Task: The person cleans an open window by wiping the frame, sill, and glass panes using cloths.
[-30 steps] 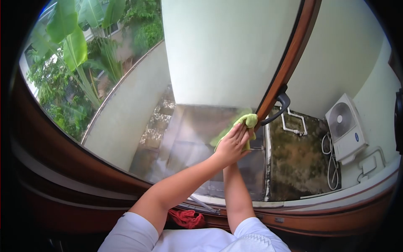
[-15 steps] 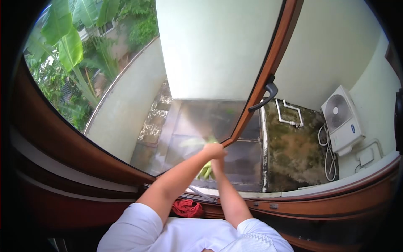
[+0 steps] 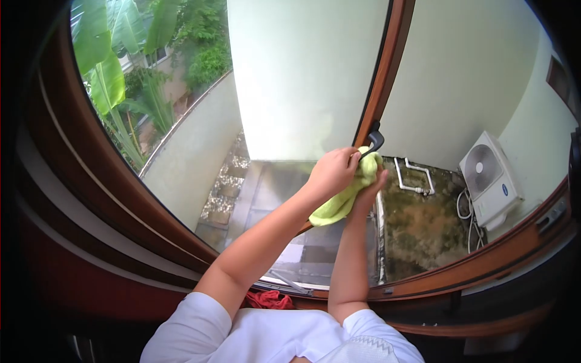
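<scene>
A yellow-green cloth (image 3: 338, 209) is bunched against the wooden frame of an open window, just below the black window handle (image 3: 376, 140). My left hand (image 3: 334, 173) is closed on the cloth from the left, its fingertips close to the lower end of the handle. From the right, my right hand (image 3: 370, 189) curls around the cloth, partly covered by it. The cloth's lower end hangs beneath my left hand. Part of the wooden window frame (image 3: 387, 85) is hidden behind the hands and cloth.
A red cloth (image 3: 269, 299) lies by the sill in front of my body. Outside are an air-conditioner unit (image 3: 489, 178), white pipes (image 3: 417, 190), a low curved wall (image 3: 196, 139) and leafy plants (image 3: 109, 81). The window's wooden sill (image 3: 423, 287) curves along the near side.
Both hands have moved up and right along the window frame, from its lower corner to the handle, with the yellow-green cloth. The view has shifted slightly, and the window frame appears further left.
</scene>
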Tool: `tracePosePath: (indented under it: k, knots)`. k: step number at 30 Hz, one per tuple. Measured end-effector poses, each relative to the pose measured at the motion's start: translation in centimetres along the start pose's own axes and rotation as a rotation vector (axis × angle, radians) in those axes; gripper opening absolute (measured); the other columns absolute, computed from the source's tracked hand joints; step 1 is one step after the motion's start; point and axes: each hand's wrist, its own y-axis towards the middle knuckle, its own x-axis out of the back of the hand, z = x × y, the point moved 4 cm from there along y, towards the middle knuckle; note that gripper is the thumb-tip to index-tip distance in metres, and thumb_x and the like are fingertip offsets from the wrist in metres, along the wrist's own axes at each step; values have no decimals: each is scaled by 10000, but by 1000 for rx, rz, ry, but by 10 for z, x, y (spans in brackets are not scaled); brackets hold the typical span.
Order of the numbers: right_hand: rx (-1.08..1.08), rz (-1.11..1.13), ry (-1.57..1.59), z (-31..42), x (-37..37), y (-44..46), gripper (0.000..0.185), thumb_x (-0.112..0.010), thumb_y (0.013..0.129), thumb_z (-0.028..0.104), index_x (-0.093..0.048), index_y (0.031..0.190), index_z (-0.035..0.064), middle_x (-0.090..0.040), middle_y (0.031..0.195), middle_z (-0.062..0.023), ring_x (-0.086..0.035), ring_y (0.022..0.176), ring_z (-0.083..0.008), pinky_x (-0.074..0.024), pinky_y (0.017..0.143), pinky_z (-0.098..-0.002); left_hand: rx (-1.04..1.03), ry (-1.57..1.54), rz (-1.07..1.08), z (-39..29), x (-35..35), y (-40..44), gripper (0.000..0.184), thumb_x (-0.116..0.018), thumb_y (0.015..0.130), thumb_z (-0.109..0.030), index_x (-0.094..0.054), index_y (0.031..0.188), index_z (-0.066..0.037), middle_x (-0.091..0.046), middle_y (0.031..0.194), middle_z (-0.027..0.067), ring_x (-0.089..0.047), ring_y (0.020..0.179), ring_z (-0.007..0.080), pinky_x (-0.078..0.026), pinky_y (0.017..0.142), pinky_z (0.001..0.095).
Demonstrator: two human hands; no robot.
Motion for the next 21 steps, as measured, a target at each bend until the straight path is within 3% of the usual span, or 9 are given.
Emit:
tracePosePath:
  k: [2, 3, 7, 15, 18, 21]
  knots:
    - [-44, 53, -252, -2, -3, 20, 506, -412, 938, 512, -557, 1118, 61, -585, 1066, -73, -584, 923, -177, -468, 791, -303, -26, 137, -16, 4, -12, 3, 301, -410, 955, -263, -545, 1034, -6, -625, 868, 236, -610, 820, 386, -471, 725, 453]
    - [-58, 55, -236, 3, -11, 20, 496, -433, 934, 493, -564, 1103, 46, -591, 1045, -76, -584, 905, -179, -466, 776, -304, 17, 155, 2, -3, -9, -1, 281, -374, 956, -229, -532, 956, 4, -625, 887, 239, -593, 839, 419, -449, 726, 502]
    - [-86, -40, -276, 8, -11, 13, 451, -444, 939, 413, -567, 1086, 5, -608, 981, -95, -587, 858, -182, -465, 746, -303, 45, 206, -6, -6, -13, -3, 268, -376, 949, -210, -537, 935, 4, -628, 869, 235, -599, 822, 407, -456, 734, 495]
    - [-6, 39, -339, 12, -5, -26, 358, -379, 946, 300, -548, 1089, 20, -584, 978, -84, -575, 842, -166, -471, 712, -304, -19, 267, 66, -9, -6, -7, 237, -421, 927, -188, -562, 899, 0, -633, 819, 219, -601, 805, 396, -456, 717, 471]
    - [27, 108, -173, 0, 6, -29, 366, -400, 949, 301, -522, 1172, 37, -546, 1161, -83, -531, 1061, -189, -429, 902, -310, -37, 272, 71, -14, -3, -12, 263, -405, 940, -209, -554, 882, 0, -634, 805, 218, -602, 782, 398, -459, 708, 471]
    - [-145, 492, 316, -10, 9, -7, 378, -440, 950, 314, -506, 1218, 55, -504, 1277, -89, -481, 1176, -217, -374, 1013, -338, -96, 262, 12, -5, -11, -11, 290, -390, 952, -227, -547, 865, 1, -633, 783, 217, -604, 754, 404, -463, 690, 485]
